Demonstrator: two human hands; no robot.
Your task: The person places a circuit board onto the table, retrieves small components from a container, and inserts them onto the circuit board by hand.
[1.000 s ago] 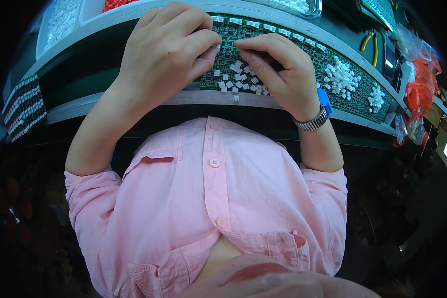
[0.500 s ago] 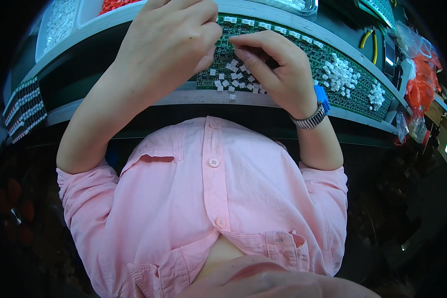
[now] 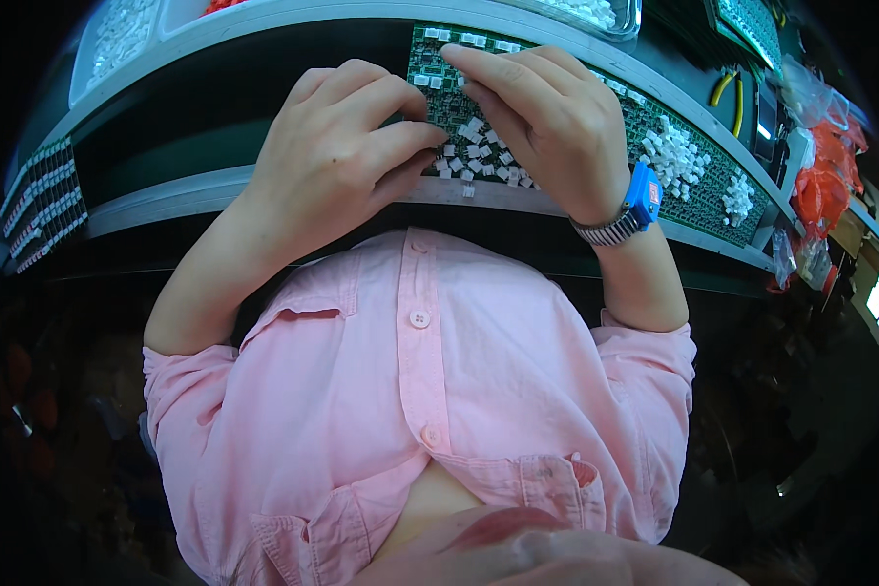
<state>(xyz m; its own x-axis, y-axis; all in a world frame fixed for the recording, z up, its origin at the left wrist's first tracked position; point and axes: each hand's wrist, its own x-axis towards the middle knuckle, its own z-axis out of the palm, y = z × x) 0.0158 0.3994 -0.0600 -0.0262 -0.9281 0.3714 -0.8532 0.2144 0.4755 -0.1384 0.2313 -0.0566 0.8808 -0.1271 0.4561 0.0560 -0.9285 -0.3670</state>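
A green circuit board panel (image 3: 698, 200) lies in a metal-edged frame in front of me, with white connectors (image 3: 474, 40) along its far edge. Loose white connectors (image 3: 478, 152) are scattered over its near left part. My left hand (image 3: 347, 142) is at the panel's left end, thumb and forefinger closed together beside these loose pieces; whatever they pinch is hidden. Above the panel is my right hand (image 3: 552, 122), its forefinger stretched toward the far-edge connectors. The right thumb is apart from that finger, and I see nothing held between them. The right palm hides part of the panel.
Heaped white connectors (image 3: 674, 156) and a smaller heap (image 3: 738, 192) sit on the panel's right. Beyond the frame's metal rail (image 3: 293, 14) are a bin of white parts (image 3: 122, 39), yellow-handled pliers (image 3: 727, 93) and red plastic bags (image 3: 822, 181). Stacked board strips (image 3: 46, 207) stand far left.
My left hand has come back from the far edge toward the loose connectors, uncovering the panel's far left corner. My right hand has shifted slightly, its forefinger reaching farther toward the far edge.
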